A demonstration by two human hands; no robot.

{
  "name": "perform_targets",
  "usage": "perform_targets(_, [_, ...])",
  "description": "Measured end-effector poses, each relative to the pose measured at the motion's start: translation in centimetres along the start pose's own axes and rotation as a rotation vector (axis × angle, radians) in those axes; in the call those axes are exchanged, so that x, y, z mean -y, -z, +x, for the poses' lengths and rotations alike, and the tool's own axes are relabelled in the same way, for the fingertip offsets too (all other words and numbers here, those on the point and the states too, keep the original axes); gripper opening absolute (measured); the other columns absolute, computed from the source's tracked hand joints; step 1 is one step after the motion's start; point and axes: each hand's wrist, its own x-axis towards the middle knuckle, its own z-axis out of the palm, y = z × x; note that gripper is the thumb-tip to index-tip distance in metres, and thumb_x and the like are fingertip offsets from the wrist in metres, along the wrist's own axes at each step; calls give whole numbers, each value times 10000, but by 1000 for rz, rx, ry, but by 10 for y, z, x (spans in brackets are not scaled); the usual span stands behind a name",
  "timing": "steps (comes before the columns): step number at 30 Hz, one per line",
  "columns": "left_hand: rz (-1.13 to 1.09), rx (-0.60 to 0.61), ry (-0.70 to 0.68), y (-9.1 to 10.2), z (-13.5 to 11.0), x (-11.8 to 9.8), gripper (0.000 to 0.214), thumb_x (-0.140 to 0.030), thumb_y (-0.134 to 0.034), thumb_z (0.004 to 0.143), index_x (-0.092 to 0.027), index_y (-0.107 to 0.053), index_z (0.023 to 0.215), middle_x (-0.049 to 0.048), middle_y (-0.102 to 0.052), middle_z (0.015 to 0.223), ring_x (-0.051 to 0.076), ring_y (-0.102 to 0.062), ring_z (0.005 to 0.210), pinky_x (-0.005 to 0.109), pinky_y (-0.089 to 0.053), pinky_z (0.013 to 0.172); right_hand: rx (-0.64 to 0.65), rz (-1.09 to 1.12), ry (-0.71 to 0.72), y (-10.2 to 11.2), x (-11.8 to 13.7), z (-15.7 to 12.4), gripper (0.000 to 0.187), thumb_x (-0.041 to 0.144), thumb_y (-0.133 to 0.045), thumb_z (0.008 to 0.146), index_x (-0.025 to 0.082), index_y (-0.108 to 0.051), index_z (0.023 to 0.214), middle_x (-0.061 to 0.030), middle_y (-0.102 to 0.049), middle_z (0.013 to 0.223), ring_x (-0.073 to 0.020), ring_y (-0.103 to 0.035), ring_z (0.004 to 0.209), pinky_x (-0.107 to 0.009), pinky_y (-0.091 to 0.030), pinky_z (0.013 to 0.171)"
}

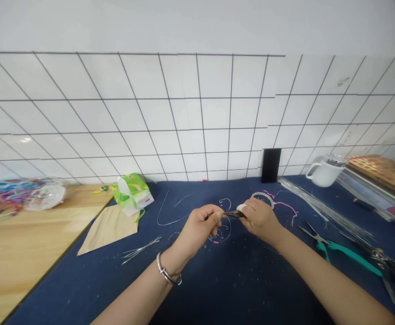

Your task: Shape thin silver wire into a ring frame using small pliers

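My left hand (200,225) is closed in a pinch at the tip of the pliers, on what looks like a thin wire (173,223) that runs out to the left and bends upward. My right hand (261,219) is wrapped round a pair of pliers (234,214) with dark jaws, which point left toward my left fingertips. Their handles are mostly hidden in my palm. Under and between the hands lie several small bent wire pieces (223,234). A pale ring (267,196) with pink fuzzy strands (287,205) is just behind my right hand.
Teal-handled pliers (349,255) and a bundle of straight wires (322,207) lie on the right. Further back are a white mug (326,172) and a black block (271,165). Leftward are short wires (141,249), a beige cloth (111,228) and a green packet (132,192).
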Motion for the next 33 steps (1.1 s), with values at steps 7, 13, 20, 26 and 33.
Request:
perform_targets(7, [-228, 30, 66, 0, 0, -1, 231, -360, -536, 808, -133, -578, 798, 4, -567, 639, 75, -497, 499, 182, -354, 457, 3, 49, -78, -3, 3, 0, 123, 231, -482, 836, 152, -553, 774, -48, -528, 694, -166, -457, 689, -290, -356, 643])
perform_targets(13, [-223, 38, 35, 1, 1, -2, 206, -333, -535, 808, -134, -584, 832, 13, -574, 672, 84, -517, 527, 188, -367, 469, -4, 76, -86, -3, 5, 1, 139, 244, -480, 840, 158, -540, 749, -42, -524, 682, -162, -465, 682, -280, -364, 632])
perform_targets(20, [-80, 46, -20, 2, 0, -1, 169, -282, -481, 829, -142, -571, 798, -7, -538, 643, 68, -471, 503, 178, -334, 466, 0, 60, -47, -2, 4, 1, 125, 241, -486, 834, 145, -559, 803, -57, -535, 722, -173, -460, 711, -301, -371, 656])
perform_targets(26, [13, 66, -31, 2, -1, -3, 177, -278, -466, 831, -144, -556, 759, -22, -504, 611, 67, -451, 487, 180, -334, 467, -22, 24, -5, 1, 3, 2, 128, 239, -490, 828, 141, -568, 855, -65, -534, 747, -183, -453, 732, -319, -370, 671])
perform_targets(33, [95, 54, -36, 2, -2, -2, 183, -293, -472, 823, -154, -564, 748, -24, -510, 610, 73, -459, 483, 181, -354, 468, -30, 19, 3, 3, 3, 3, 123, 231, -487, 826, 145, -569, 861, -68, -534, 753, -186, -456, 737, -324, -365, 670])
